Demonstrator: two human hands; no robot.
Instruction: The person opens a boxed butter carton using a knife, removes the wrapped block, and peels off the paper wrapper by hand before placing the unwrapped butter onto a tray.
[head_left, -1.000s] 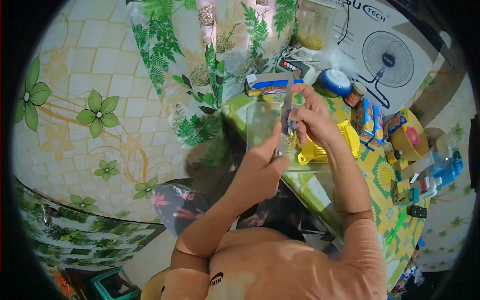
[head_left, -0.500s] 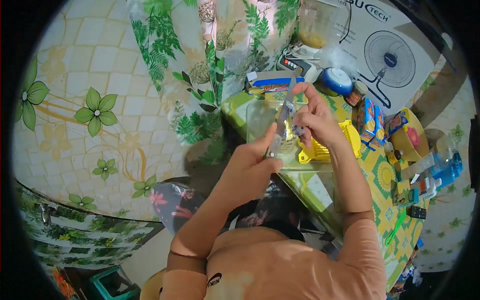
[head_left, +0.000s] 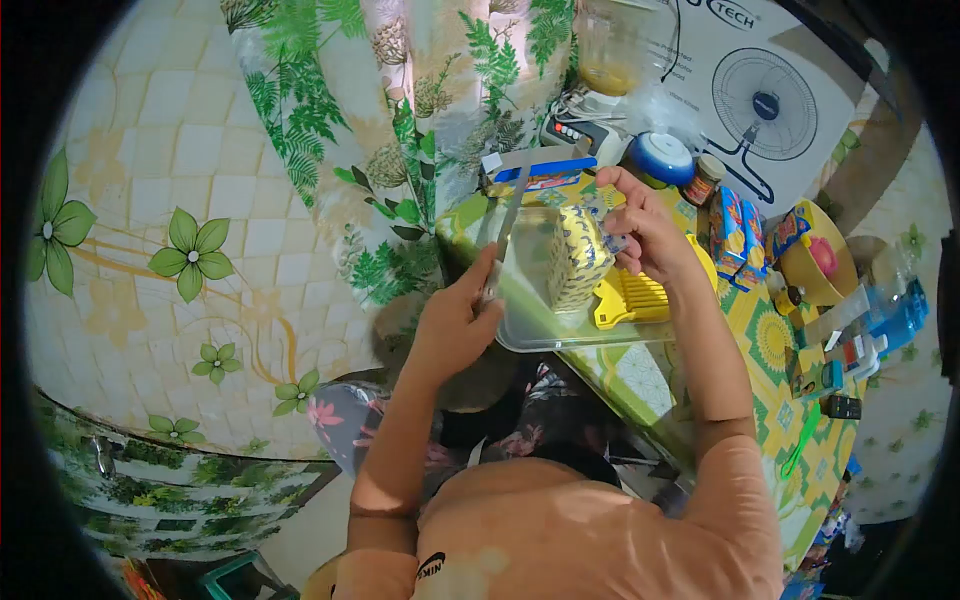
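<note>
A knife points upward, its handle in my left hand. My fingers are wrapped round that handle at the left of the clear plastic tray. To the right, my right hand pinches the top of a wrapped block, pale yellow with dark print. The block stands tilted over the tray, and whether it rests on the bottom I cannot tell. The blade is apart from the block. Beside the block, a yellow slotted plastic piece lies in the tray, partly behind my right wrist.
Behind the tray are an opened blue box, a blender, a blue bowl and a jar. Blue packets, a yellow tub, bottles and a green utensil sit along the right of the table.
My left hand and the knife have moved left, away from the wrapped block. The block now shows its broad printed side. The view has shifted slightly.
</note>
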